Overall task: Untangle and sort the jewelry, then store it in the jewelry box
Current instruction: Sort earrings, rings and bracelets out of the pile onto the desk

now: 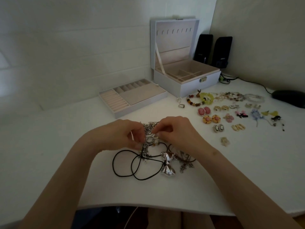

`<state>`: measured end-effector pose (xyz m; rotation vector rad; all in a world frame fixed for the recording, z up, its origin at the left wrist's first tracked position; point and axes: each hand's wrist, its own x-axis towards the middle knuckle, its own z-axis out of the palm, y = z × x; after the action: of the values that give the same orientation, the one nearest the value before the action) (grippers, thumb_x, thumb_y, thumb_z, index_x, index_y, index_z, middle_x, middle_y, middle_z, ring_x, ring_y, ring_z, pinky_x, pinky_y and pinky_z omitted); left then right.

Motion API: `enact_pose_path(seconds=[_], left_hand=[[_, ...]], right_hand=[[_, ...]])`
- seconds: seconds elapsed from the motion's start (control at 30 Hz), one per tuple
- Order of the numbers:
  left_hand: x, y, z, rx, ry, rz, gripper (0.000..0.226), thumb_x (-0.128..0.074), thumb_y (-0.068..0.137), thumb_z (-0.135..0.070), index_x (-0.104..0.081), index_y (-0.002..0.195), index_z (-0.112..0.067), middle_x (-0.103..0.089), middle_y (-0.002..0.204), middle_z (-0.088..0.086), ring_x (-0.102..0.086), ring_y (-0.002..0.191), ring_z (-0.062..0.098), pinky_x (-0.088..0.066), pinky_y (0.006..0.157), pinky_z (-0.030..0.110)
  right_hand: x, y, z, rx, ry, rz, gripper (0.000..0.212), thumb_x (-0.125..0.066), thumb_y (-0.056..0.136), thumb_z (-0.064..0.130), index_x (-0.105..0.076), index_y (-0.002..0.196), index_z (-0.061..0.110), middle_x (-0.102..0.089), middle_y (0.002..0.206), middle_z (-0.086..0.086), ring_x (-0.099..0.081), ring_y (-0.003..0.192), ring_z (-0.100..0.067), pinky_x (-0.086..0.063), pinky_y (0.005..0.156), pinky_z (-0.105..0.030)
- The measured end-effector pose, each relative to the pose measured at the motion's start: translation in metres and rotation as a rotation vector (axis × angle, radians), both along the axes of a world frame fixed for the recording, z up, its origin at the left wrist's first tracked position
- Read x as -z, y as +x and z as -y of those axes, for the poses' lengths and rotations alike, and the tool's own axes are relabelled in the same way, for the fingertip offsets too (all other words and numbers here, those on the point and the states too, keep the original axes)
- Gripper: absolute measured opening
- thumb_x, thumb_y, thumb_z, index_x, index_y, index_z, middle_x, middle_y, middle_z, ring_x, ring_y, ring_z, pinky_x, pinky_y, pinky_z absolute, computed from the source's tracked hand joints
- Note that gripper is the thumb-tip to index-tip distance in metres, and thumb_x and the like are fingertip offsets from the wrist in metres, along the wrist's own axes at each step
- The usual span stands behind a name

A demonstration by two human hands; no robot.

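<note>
Tangled jewelry point(150, 137) is lying in front of the jewelry box point(194, 83), stretching from it toward us. We are pinching it with curled fingers, left hand point(125, 136) and right hand point(175, 129) equally close.

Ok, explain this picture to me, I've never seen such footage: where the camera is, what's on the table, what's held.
There is no machine: a person's two bare hands, filmed by one camera worn on the head, looking down. The left hand and right hand pinch a tangle of silver chains. Black cords and a silver bow pendant lie below it on the white table. Sorted bracelets and earrings lie to the right. Behind stand the open jewelry box and a tray beside it.
</note>
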<state>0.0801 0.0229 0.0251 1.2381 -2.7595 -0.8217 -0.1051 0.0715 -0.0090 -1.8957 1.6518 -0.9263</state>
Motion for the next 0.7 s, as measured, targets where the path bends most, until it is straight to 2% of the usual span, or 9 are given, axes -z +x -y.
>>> enact_pose_path(seconds=[0.07, 0.13, 0.23, 0.37, 0.5, 0.63, 0.7], left_hand=[[0.004, -0.001, -0.001, -0.007, -0.022, -0.001, 0.017, -0.074, 0.079, -0.023, -0.059, 0.078, -0.031, -0.064, 0.088, -0.010, -0.060, 0.084, 0.011, -0.050, 0.080, 0.029], [0.008, -0.002, -0.002, -0.012, -0.038, -0.004, 0.015, -0.073, 0.080, -0.023, -0.059, 0.076, -0.029, -0.064, 0.087, -0.008, -0.058, 0.083, 0.010, -0.049, 0.080, 0.031], [0.013, -0.001, -0.001, -0.019, -0.069, -0.031, 0.013, -0.072, 0.081, -0.023, -0.061, 0.076, -0.027, -0.061, 0.082, -0.012, -0.054, 0.077, 0.006, -0.045, 0.073, 0.025], [0.006, 0.009, 0.006, -0.123, -0.084, -0.164, 0.009, -0.072, 0.081, -0.023, -0.064, 0.076, -0.021, -0.064, 0.079, -0.011, -0.054, 0.071, 0.000, -0.038, 0.062, 0.010], [-0.008, 0.009, 0.007, -0.163, -0.045, -0.330, 0.007, -0.072, 0.080, -0.017, -0.066, 0.077, -0.015, -0.071, 0.085, -0.003, -0.064, 0.080, 0.006, -0.045, 0.067, 0.010], [-0.010, -0.023, -0.007, -0.132, -0.020, -0.406, 0.008, -0.073, 0.079, -0.015, -0.065, 0.077, -0.013, -0.070, 0.079, -0.001, -0.065, 0.077, 0.012, -0.051, 0.073, 0.027], [-0.005, -0.042, -0.016, -0.083, -0.013, -0.393, 0.009, -0.073, 0.079, -0.017, -0.064, 0.077, -0.016, -0.069, 0.077, -0.004, -0.064, 0.073, 0.008, -0.051, 0.071, 0.026]], right_hand=[[0.000, -0.001, -0.001, 0.015, 0.004, 0.054, 0.011, -0.070, 0.081, 0.008, -0.074, 0.084, 0.018, -0.063, 0.073, 0.017, -0.059, 0.070, 0.002, -0.045, 0.069, -0.004], [0.001, -0.002, -0.001, 0.036, -0.007, 0.087, 0.009, -0.073, 0.079, 0.010, -0.073, 0.080, 0.019, -0.065, 0.072, 0.016, -0.063, 0.071, -0.002, -0.049, 0.069, -0.008], [0.002, -0.004, -0.002, 0.070, -0.021, 0.161, 0.004, -0.075, 0.079, 0.014, -0.072, 0.079, 0.015, -0.069, 0.072, 0.006, -0.066, 0.068, -0.007, -0.053, 0.067, -0.015], [-0.001, -0.007, -0.004, 0.100, -0.011, 0.311, 0.010, -0.075, 0.080, 0.018, -0.071, 0.075, 0.011, -0.068, 0.061, 0.001, -0.064, 0.054, -0.010, -0.054, 0.057, -0.021], [-0.008, -0.012, -0.006, 0.123, -0.056, 0.355, 0.009, -0.077, 0.078, 0.016, -0.071, 0.071, 0.014, -0.067, 0.060, 0.004, -0.061, 0.054, -0.005, -0.052, 0.055, -0.018], [-0.013, -0.021, -0.013, 0.143, -0.064, 0.397, 0.010, -0.078, 0.074, 0.012, -0.070, 0.071, 0.009, -0.066, 0.057, 0.002, -0.061, 0.053, -0.006, -0.053, 0.055, -0.019], [-0.012, -0.029, -0.018, 0.179, -0.062, 0.391, 0.011, -0.079, 0.073, 0.011, -0.069, 0.072, 0.006, -0.066, 0.057, 0.001, -0.061, 0.052, -0.008, -0.053, 0.053, -0.020]])
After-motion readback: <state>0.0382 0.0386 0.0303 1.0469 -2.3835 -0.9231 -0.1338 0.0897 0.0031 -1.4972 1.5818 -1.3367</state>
